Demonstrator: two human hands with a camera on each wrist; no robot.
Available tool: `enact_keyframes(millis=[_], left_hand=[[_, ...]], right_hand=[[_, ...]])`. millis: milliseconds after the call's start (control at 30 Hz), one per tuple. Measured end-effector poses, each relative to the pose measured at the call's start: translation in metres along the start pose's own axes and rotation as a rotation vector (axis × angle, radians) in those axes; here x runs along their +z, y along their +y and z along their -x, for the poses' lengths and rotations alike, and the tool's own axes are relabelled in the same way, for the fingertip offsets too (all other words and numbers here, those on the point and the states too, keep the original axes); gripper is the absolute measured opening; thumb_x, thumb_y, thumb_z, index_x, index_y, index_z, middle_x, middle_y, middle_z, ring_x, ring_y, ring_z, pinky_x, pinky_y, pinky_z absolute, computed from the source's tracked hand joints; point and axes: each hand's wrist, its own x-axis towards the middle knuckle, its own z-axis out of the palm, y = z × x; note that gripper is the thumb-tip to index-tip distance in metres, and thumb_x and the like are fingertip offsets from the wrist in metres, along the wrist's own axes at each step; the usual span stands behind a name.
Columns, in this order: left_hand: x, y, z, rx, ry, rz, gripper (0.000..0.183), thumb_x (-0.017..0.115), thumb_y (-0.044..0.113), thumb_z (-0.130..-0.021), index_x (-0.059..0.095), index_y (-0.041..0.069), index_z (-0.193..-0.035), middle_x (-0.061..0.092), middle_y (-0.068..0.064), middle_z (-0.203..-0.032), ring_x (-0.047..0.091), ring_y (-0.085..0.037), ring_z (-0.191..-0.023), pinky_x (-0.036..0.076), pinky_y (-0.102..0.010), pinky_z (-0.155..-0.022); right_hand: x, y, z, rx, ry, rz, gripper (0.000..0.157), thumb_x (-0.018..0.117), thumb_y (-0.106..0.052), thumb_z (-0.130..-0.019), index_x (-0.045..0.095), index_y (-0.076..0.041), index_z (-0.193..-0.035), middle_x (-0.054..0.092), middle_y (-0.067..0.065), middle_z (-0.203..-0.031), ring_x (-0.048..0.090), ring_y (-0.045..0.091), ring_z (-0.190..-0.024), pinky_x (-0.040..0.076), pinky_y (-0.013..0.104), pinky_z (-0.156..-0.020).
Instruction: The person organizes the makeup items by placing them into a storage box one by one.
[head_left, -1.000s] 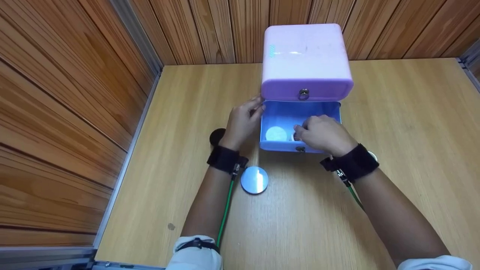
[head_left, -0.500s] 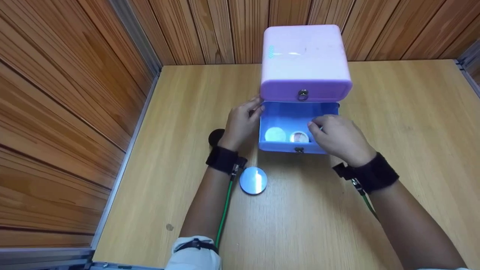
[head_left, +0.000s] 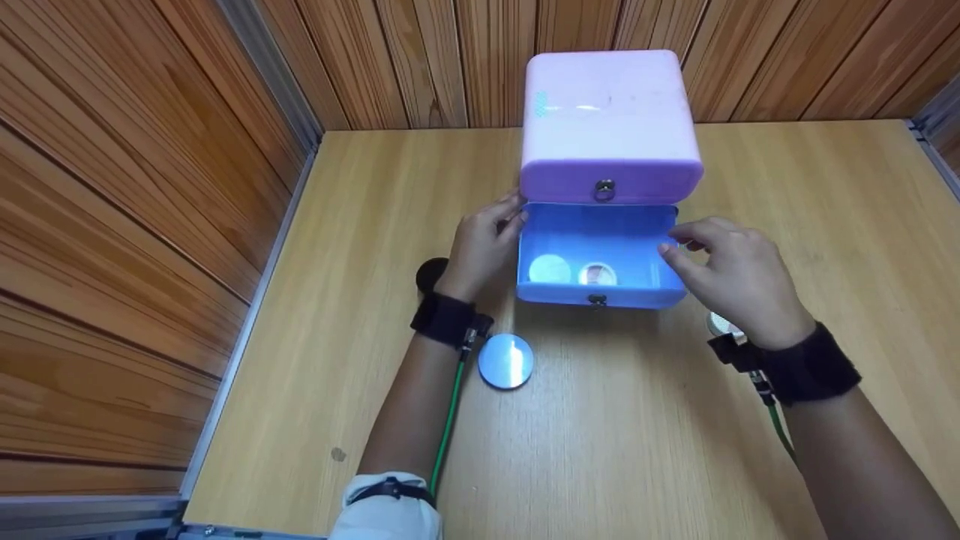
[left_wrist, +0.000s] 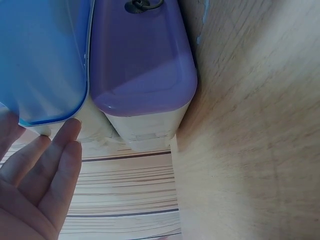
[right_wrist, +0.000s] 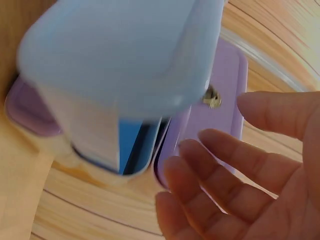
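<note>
A pink and purple drawer cabinet (head_left: pixel 611 120) stands at the back, its blue middle drawer (head_left: pixel 600 225) pulled out. Inside the drawer, a pale round disc (head_left: pixel 550 268) and a small white-rimmed round piece (head_left: pixel 598 274) lie side by side near the front. At the drawer's left side, my left hand (head_left: pixel 484 244) rests with its thumb by the rim and its fingers fairly straight against the cabinet's side. My right hand (head_left: pixel 739 274) is just off the drawer's right front corner, fingers loosely bent and holding nothing. In the right wrist view, its fingers are spread beside the cabinet.
A shiny blue disc (head_left: pixel 506 361) lies on the wooden table (head_left: pixel 585 465) in front of the drawer. Partly behind the left wrist is a black disc (head_left: pixel 431 275). A pale round object (head_left: pixel 721 325) shows beneath the right wrist. Wood-panel walls close off the back and left.
My right hand has lifted out of the drawer and moved right, exposing the white-rimmed round piece inside. The left hand has stayed at the drawer's side.
</note>
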Motion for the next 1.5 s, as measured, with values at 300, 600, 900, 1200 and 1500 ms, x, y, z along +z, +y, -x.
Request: enact_keyframes(millis=[300,600,900,1200,1500], left_hand=[[0.0,0.001,-0.001,0.041,0.015,-0.02,0.034,0.061,0.02,-0.098,0.061,0.008,-0.13,0.058,-0.004,-0.133,0.052,-0.011,-0.124,0.037,-0.018,-0.102],[0.0,0.002,0.0,0.02,-0.001,-0.016,0.035,0.059,0.022,-0.099,0.059,0.009,-0.132,0.057,-0.003,-0.135,0.05,-0.01,-0.125,0.038,-0.017,-0.102],[-0.001,0.002,0.0,0.017,-0.004,-0.021,0.035,0.059,0.022,-0.099,0.059,0.011,-0.132,0.056,-0.002,-0.135,0.049,-0.009,-0.126,0.036,-0.017,-0.103],[0.0,0.001,0.001,0.008,0.001,-0.015,0.035,0.061,0.022,-0.098,0.059,0.01,-0.132,0.056,-0.002,-0.136,0.05,-0.01,-0.126,0.036,-0.017,-0.103],[0.0,0.002,0.0,-0.004,-0.003,-0.003,0.036,0.06,0.023,-0.099,0.058,0.011,-0.133,0.055,0.0,-0.136,0.048,-0.008,-0.126,0.037,-0.017,-0.102]], right_hand=[[-0.014,0.023,0.01,-0.017,0.142,0.036,0.031,0.066,-0.028,-0.093,0.072,0.0,-0.106,0.07,0.016,-0.099,0.064,0.031,-0.086,0.043,0.046,-0.068],[-0.013,0.048,0.025,0.08,0.057,0.042,0.039,0.063,-0.033,-0.095,0.069,0.001,-0.112,0.067,0.021,-0.106,0.063,0.037,-0.09,0.043,0.054,-0.071],[-0.009,0.071,0.035,0.174,-0.065,0.08,0.044,0.064,-0.034,-0.094,0.065,0.002,-0.119,0.064,0.024,-0.112,0.06,0.041,-0.095,0.043,0.057,-0.073],[0.004,0.097,0.041,0.247,-0.271,0.112,0.053,0.07,-0.033,-0.09,0.06,0.005,-0.125,0.06,0.031,-0.118,0.059,0.047,-0.097,0.048,0.05,-0.063],[0.014,0.113,0.047,0.251,-0.378,0.121,0.059,0.065,-0.038,-0.091,0.058,0.007,-0.127,0.058,0.032,-0.122,0.057,0.049,-0.104,0.045,0.059,-0.076]])
